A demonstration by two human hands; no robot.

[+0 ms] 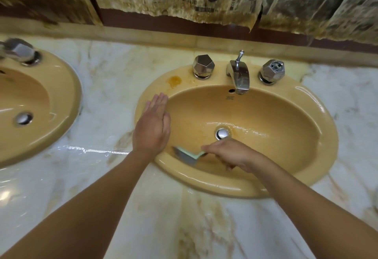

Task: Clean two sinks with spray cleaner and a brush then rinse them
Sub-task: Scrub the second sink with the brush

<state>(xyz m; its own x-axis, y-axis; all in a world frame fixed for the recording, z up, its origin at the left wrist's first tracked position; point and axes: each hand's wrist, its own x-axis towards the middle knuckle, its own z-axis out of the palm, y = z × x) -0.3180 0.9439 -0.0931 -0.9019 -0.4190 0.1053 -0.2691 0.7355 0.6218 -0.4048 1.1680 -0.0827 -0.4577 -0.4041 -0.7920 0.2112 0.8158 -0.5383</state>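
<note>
A yellow oval sink (319,115) lies in front of me in a marble counter. My right hand (231,154) grips the handle of a green brush (187,153), whose grey bristles press on the near left wall of the basin. My left hand (152,123) rests flat, fingers straight, on the sink's left rim. Water lies around the chrome drain (222,133). A second yellow sink (67,95) sits at the left edge of the view. No spray cleaner is in view.
A chrome faucet (239,76) with two faceted knobs (203,66) (272,71) stands at the back of the near sink. An orange stain (174,80) marks the rim. Peeling newspaper covers the wall behind. The marble counter (114,87) is wet between the sinks.
</note>
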